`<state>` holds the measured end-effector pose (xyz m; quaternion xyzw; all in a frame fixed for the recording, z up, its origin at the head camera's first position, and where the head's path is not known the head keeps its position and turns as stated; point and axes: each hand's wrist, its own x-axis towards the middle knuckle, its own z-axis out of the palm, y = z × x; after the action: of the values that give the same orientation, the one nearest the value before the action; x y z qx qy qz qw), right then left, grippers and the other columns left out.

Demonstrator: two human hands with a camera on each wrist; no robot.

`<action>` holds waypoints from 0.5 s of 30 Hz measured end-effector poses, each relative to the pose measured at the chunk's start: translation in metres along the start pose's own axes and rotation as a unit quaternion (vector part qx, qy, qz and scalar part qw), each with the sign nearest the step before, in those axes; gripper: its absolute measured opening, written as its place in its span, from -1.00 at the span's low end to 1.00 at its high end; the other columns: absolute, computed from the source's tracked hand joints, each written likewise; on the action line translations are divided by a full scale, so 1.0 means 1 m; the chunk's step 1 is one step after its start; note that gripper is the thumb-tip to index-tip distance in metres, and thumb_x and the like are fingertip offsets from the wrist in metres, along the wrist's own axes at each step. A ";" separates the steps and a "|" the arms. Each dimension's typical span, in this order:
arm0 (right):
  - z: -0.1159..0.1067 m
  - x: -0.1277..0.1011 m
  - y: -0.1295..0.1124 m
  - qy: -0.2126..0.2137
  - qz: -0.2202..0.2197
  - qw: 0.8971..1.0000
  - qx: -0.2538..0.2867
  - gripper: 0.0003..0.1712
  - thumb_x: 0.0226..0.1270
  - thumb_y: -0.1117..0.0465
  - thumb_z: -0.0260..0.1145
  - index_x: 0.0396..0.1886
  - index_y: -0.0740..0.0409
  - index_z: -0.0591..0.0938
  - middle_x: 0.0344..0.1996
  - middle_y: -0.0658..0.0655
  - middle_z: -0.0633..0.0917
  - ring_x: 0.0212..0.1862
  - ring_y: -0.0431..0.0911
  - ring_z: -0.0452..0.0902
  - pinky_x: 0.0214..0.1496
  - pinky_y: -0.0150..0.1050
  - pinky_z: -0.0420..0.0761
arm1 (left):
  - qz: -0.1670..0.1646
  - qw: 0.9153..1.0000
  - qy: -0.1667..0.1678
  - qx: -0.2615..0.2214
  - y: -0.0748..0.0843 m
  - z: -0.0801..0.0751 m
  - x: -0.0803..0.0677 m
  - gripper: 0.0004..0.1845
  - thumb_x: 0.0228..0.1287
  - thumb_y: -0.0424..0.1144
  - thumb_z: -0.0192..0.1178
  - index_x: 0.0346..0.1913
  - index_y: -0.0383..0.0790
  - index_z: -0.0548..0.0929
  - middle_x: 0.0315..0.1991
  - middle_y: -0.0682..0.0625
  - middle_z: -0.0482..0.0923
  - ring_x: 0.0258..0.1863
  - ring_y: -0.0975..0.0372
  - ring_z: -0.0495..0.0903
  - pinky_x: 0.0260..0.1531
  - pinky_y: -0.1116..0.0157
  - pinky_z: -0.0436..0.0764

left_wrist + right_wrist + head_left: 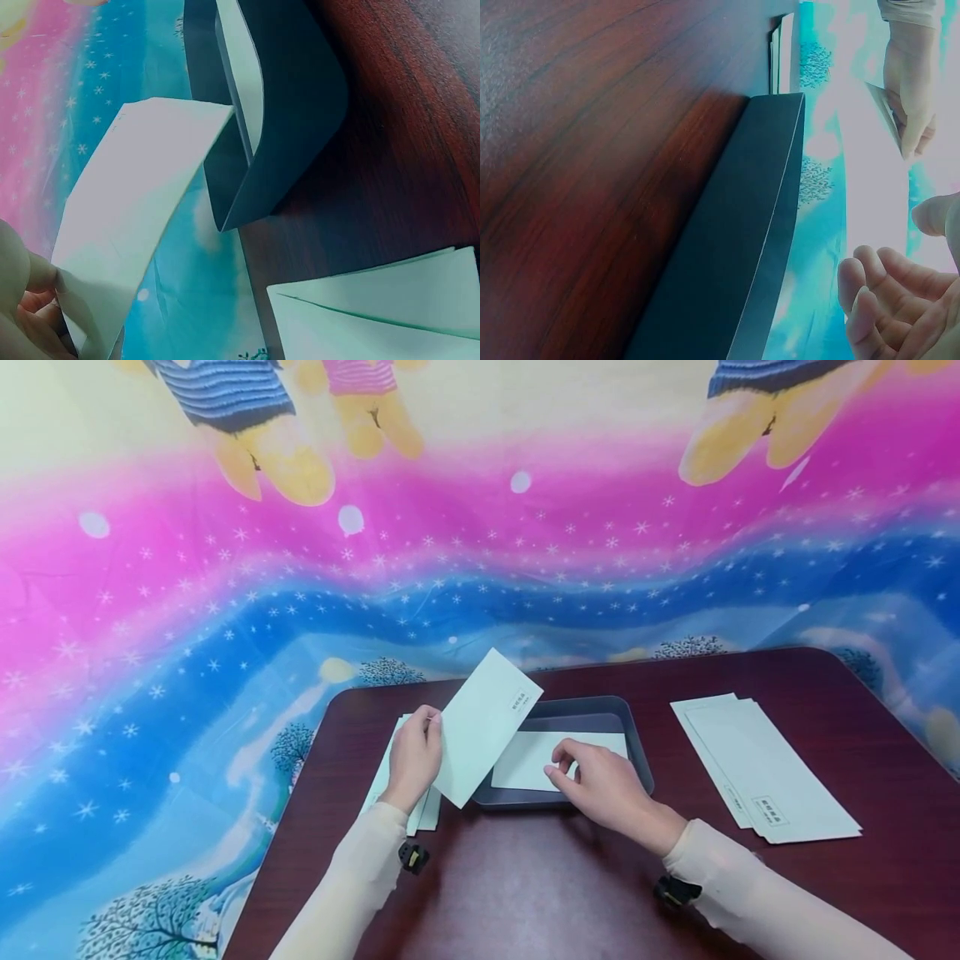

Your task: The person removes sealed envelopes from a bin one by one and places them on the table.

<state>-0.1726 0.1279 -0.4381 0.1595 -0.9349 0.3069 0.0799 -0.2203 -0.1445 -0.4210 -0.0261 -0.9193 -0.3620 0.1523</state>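
My left hand [415, 760] pinches a pale green envelope [483, 727] by its left edge and holds it up, tilted, over the left end of a grey tray [639, 752]. In the left wrist view the envelope [127, 217] curves up from my fingers [22, 315] beside the tray [292, 112]. Another envelope [525, 760] lies flat in the tray. My right hand [603, 785] hovers over the tray with its fingers loosely curled, fingertips at that envelope. The right wrist view shows these fingers [892, 300] holding nothing, next to the tray wall [742, 247].
A pile of envelopes [378, 781] lies under my left hand at the table's left side, also seen as the pile [382, 307]. A second fanned pile [765, 772] lies at the right. The dark red table [525, 877] stands against a colourful printed cloth [225, 593].
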 end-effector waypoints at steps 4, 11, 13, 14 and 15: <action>0.002 0.000 -0.002 0.002 -0.003 1.000 -0.003 -0.87 0.35 0.00 0.38 -0.26 -0.09 0.64 -0.47 -0.23 0.63 -0.55 -0.37 0.38 -0.42 -0.36 0.40 | -0.005 1.000 0.003 0.002 -0.004 -0.001 -0.001 -0.75 0.59 -0.20 -0.03 -0.03 -0.20 0.66 -0.33 -0.11 0.67 -0.42 0.12 0.52 -0.34 0.19 0.47; 0.005 -0.001 -0.005 -0.004 0.000 1.000 -0.002 -0.87 0.35 -0.01 0.38 -0.26 -0.11 0.64 -0.47 -0.23 0.63 -0.55 -0.38 0.38 -0.44 -0.36 0.40 | -0.010 1.000 0.005 0.000 -0.011 -0.003 -0.005 -0.77 0.59 -0.21 -0.01 -0.04 -0.20 0.65 -0.37 -0.11 0.68 -0.46 0.14 0.51 -0.39 0.22 0.45; 0.005 -0.001 -0.005 -0.004 0.000 1.000 -0.004 -0.87 0.34 -0.01 0.38 -0.27 -0.11 0.64 -0.46 -0.23 0.63 -0.55 -0.39 0.38 -0.44 -0.36 0.40 | -0.012 1.000 0.007 -0.005 -0.013 -0.004 -0.006 -0.77 0.59 -0.21 -0.01 -0.05 -0.20 0.65 -0.39 -0.11 0.68 -0.48 0.14 0.51 -0.40 0.22 0.45; 0.006 -0.002 -0.005 -0.003 0.000 1.000 -0.005 -0.87 0.34 -0.01 0.38 -0.27 -0.11 0.64 -0.47 -0.23 0.63 -0.55 -0.39 0.38 -0.44 -0.36 0.40 | -0.015 1.000 0.009 -0.006 -0.014 -0.005 -0.007 -0.77 0.59 -0.21 0.00 -0.06 -0.19 0.66 -0.41 -0.11 0.68 -0.49 0.14 0.50 -0.40 0.22 0.45; 0.006 -0.002 -0.005 -0.002 -0.001 1.000 -0.007 -0.87 0.34 0.00 0.38 -0.27 -0.11 0.64 -0.47 -0.23 0.63 -0.55 -0.39 0.38 -0.43 -0.36 0.40 | -0.016 1.000 0.010 -0.006 -0.015 -0.005 -0.007 -0.77 0.58 -0.21 0.00 -0.06 -0.20 0.66 -0.43 -0.11 0.67 -0.50 0.14 0.49 -0.41 0.22 0.45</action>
<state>-0.1694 0.1207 -0.4403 0.1605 -0.9369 0.3003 0.0791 -0.2145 -0.1589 -0.4293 -0.0090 -0.9157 -0.3703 0.1557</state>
